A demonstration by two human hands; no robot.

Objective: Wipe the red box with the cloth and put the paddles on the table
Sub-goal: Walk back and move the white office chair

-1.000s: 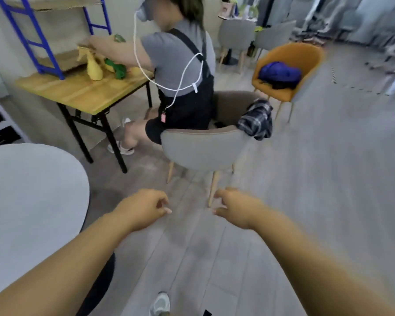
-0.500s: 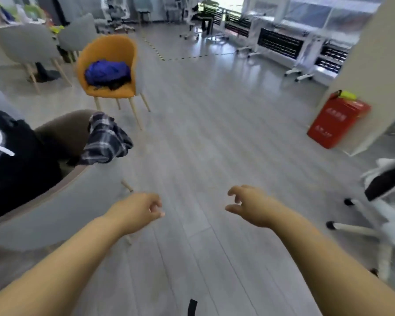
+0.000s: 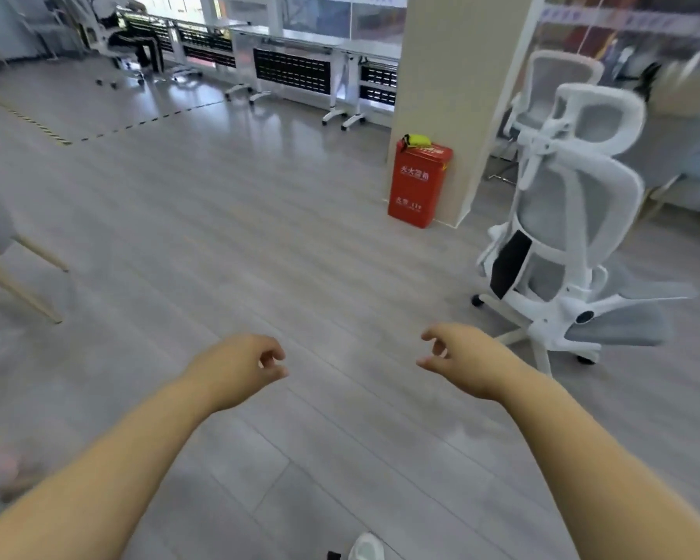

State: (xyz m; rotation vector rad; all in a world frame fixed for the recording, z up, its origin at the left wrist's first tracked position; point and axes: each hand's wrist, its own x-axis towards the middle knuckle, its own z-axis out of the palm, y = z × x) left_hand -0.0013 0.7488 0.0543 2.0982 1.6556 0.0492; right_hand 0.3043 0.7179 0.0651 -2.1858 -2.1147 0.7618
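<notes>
A red box (image 3: 418, 183) with white characters stands on the floor against a beige pillar (image 3: 453, 90), well ahead and to the right. A yellow-green item (image 3: 416, 140) lies on its top; I cannot tell what it is. My left hand (image 3: 239, 367) and my right hand (image 3: 459, 357) hang in front of me over the floor, fingers loosely curled, holding nothing. No cloth and no paddles are in view.
A white mesh office chair (image 3: 570, 236) on casters stands right of the red box. Wooden chair legs (image 3: 21, 276) show at the left edge. White desks (image 3: 300, 70) line the far windows. Grey plank floor (image 3: 219, 220) stretches between me and the box.
The view has swung right: the seated person, wooden table and orange chair left the frame, and the red box moved toward the centre. Both hands stay empty in front of me.
</notes>
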